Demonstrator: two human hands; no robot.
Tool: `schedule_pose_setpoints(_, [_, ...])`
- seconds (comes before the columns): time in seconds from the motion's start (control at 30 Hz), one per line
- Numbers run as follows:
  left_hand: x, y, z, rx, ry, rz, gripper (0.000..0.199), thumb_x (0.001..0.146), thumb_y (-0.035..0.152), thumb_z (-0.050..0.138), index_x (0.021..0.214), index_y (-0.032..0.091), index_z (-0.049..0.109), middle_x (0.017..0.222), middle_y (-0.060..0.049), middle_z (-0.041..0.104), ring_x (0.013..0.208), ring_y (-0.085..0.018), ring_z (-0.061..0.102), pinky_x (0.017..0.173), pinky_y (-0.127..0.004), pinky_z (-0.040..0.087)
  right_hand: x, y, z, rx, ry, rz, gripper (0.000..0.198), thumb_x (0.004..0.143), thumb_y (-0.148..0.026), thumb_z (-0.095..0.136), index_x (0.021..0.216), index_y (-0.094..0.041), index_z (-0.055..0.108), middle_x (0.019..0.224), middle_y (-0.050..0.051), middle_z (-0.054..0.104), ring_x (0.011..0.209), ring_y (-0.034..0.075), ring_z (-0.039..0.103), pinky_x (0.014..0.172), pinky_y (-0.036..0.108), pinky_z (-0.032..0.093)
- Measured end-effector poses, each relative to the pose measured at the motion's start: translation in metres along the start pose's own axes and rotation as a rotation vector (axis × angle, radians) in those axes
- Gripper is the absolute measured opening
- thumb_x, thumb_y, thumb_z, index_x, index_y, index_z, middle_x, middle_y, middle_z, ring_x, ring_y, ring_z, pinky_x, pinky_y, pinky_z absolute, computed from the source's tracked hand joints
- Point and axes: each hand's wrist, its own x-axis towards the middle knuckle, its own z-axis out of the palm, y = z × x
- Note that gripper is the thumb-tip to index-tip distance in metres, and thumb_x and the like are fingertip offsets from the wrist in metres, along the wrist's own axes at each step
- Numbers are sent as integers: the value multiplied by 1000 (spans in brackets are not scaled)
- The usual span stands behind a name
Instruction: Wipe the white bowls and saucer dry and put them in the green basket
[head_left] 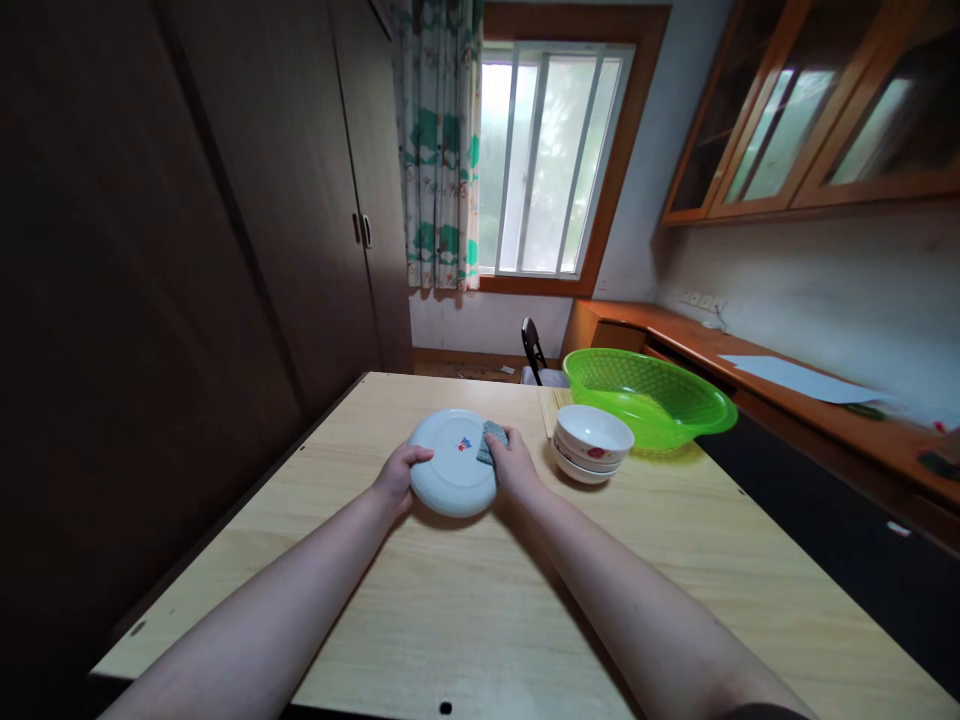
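Observation:
A white plate (448,481) is held bottom side up above the table, with a small red and blue mark at its middle. My left hand (394,474) grips its left rim, thumb on top and fingers underneath. In my right hand (515,463) is a grey-green scrubbing cloth or pad (491,440), pressed against the plate's right edge; the fingers are partly hidden. Right of that hand stands a stack of white bowls (595,434) with red flower decoration, apart from the plate.
A bright green plastic basket (645,400) stands behind the bowls at the table's right edge. Light wooden chopsticks (550,410) lie beside the bowls. The wooden table (420,620) runs beneath my forearms. A dark wardrobe (277,200) flanks the left; a folding chair (533,345) is beyond the table.

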Motion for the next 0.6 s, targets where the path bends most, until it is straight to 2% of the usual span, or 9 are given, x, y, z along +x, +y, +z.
schedule_pose_setpoints(0.23, [-2, 1, 2, -16, 3, 10, 67, 54, 12, 62, 120, 8, 57, 93, -12, 72, 85, -30, 67, 79, -40, 53, 1, -1, 0, 15, 11, -6, 40, 69, -45, 65, 100, -20, 56, 99, 8, 64, 96, 23, 59, 88, 36, 45])
schedule_pose_setpoints(0.6, [-4, 2, 5, -14, 13, 25, 63, 54, 12, 61, 117, 9, 59, 90, -11, 72, 88, -32, 66, 82, -43, 52, -2, -2, 1, 27, 27, -9, 40, 69, -45, 66, 100, -21, 56, 97, 6, 64, 93, 22, 60, 86, 35, 46])
